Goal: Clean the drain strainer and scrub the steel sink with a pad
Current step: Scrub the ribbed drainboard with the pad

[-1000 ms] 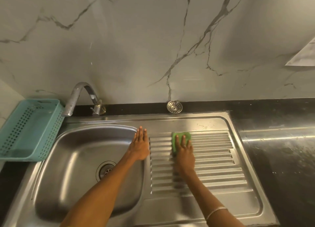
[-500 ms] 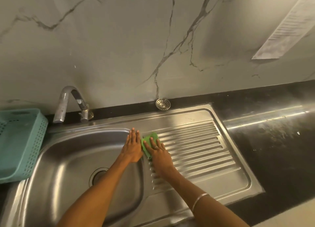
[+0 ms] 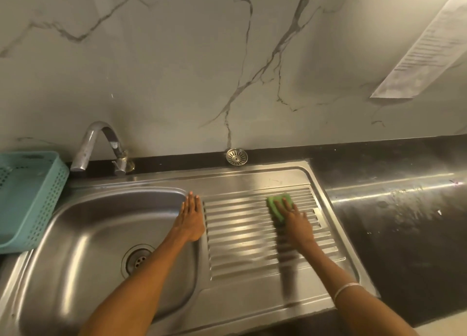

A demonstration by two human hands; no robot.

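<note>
The steel sink [image 3: 252, 303] has a basin on the left and a ribbed drainboard [image 3: 242, 234] on the right. My right hand [image 3: 294, 219] presses a green scrub pad [image 3: 276, 204] flat on the far right part of the ribs, fingers straight. My left hand [image 3: 190, 218] rests flat on the rim between basin and drainboard. The round drain strainer [image 3: 236, 156] leans on the black ledge behind the sink. The open drain hole [image 3: 137, 259] shows in the basin floor.
A curved steel tap [image 3: 97, 143] stands behind the basin. A teal perforated basket [image 3: 27, 196] sits at the left edge. Dark smeared countertop [image 3: 404, 222] runs to the right. A marble wall rises behind, with a printed sheet [image 3: 427, 45] stuck on it.
My right hand has slid the green pad from the drainboard's left edge, beside my left hand, across the ribs to the right. My left hand has stayed on the rim.
</note>
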